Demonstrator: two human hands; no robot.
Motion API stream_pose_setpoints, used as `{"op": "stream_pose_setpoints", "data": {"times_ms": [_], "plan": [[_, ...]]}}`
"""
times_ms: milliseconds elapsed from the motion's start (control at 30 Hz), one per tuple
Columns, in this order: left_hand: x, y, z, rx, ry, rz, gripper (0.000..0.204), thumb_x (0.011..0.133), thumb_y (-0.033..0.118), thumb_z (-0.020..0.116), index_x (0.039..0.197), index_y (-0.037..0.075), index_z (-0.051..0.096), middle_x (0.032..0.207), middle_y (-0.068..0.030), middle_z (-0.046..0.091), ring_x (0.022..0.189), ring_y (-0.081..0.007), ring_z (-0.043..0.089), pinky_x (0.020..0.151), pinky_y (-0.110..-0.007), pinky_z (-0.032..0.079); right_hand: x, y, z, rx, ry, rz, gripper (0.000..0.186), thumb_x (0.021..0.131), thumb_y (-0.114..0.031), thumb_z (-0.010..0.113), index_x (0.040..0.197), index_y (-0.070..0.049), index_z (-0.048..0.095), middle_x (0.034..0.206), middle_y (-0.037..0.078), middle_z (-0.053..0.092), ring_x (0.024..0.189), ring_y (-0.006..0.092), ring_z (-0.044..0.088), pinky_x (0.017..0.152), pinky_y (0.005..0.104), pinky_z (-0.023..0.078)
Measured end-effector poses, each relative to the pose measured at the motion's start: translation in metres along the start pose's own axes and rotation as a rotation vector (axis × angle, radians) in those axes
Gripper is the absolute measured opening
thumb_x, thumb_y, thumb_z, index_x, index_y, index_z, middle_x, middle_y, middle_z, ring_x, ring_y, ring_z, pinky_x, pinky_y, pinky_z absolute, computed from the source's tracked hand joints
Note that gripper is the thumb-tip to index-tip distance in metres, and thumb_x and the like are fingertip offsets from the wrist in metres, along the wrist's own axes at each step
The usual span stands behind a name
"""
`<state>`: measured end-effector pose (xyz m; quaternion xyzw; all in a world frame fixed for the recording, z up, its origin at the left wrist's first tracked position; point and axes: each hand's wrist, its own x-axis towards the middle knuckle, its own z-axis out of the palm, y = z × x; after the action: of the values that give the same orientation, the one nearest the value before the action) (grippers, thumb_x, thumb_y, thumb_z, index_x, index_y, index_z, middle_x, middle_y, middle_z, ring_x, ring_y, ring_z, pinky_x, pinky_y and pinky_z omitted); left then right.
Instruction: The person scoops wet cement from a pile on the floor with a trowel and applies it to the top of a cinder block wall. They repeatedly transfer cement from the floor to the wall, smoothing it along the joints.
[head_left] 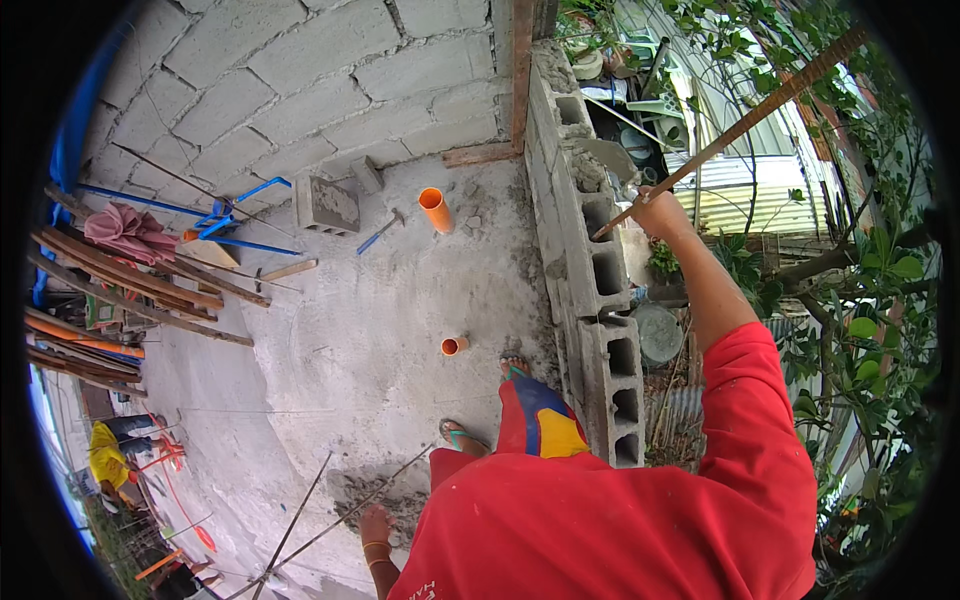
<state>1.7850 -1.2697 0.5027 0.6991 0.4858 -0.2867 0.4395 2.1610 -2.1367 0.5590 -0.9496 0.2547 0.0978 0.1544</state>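
At the hollow-block wall (588,290), my right hand (657,213) is closed around the handle of a trowel (607,158), whose grey blade lies over the top course. A rusty steel bar (745,130) rises from a block hollow and passes across that hand; whether the fingers also touch it I cannot tell. Low at my left side, my left hand (375,527) hangs with fingers loosely extended and nothing seen in it. Wet-looking dark mortar (400,497) lies on the floor beyond it, and two thin steel bars (318,525) stand close by.
Two orange pipes (435,208) (454,346) stick up from the concrete floor. A hammer (380,233) and loose block (327,205) lie near the back wall. Timber lengths (140,285) extend at left, near a person in yellow (108,455). Leafy branches (880,280) crowd the right.
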Motion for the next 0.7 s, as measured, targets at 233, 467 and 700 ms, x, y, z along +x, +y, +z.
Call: {"op": "stream_pose_setpoints", "data": {"times_ms": [233, 467, 700], "plan": [[0.003, -0.010, 0.013, 0.000, 0.049, 0.029, 0.039, 0.098, 0.018, 0.062, 0.133, 0.002, 0.063, 0.104, -0.0082, 0.072, 0.069, -0.0162, 0.070, 0.049, -0.028, 0.047, -0.044, 0.008, -0.013, -0.446, 0.020, -0.092, 0.036, 0.094, -0.018, 0.058, 0.126, -0.008, 0.071, 0.108, 0.019, 0.076, 0.101, 0.0394, 0.074, 0.086, 0.0531, 0.059], [0.015, -0.033, 0.015, 0.089, -0.019, 0.053, 0.033, 0.098, 0.019, 0.064, 0.124, 0.000, 0.069, 0.100, -0.0103, 0.074, 0.071, -0.0177, 0.073, 0.053, -0.030, 0.052, -0.111, 0.029, 0.007, -0.080, 0.008, 0.011, 0.034, 0.090, -0.015, 0.073, 0.122, -0.007, 0.067, 0.093, 0.013, 0.073, 0.080, 0.0291, 0.073, 0.069, 0.0439, 0.058], [0.036, -0.117, -0.026, 0.146, 0.150, 0.431, 0.032, 0.099, 0.022, 0.067, 0.123, 0.001, 0.071, 0.098, -0.0061, 0.074, 0.080, -0.0159, 0.070, 0.074, -0.032, 0.056, -0.259, -0.047, 0.114, 1.132, -0.118, 0.459, 0.020, 0.104, -0.028, 0.064, 0.097, -0.010, 0.059, 0.076, 0.004, 0.058, 0.061, 0.0186, 0.057, 0.056, 0.0379, 0.048]]}}
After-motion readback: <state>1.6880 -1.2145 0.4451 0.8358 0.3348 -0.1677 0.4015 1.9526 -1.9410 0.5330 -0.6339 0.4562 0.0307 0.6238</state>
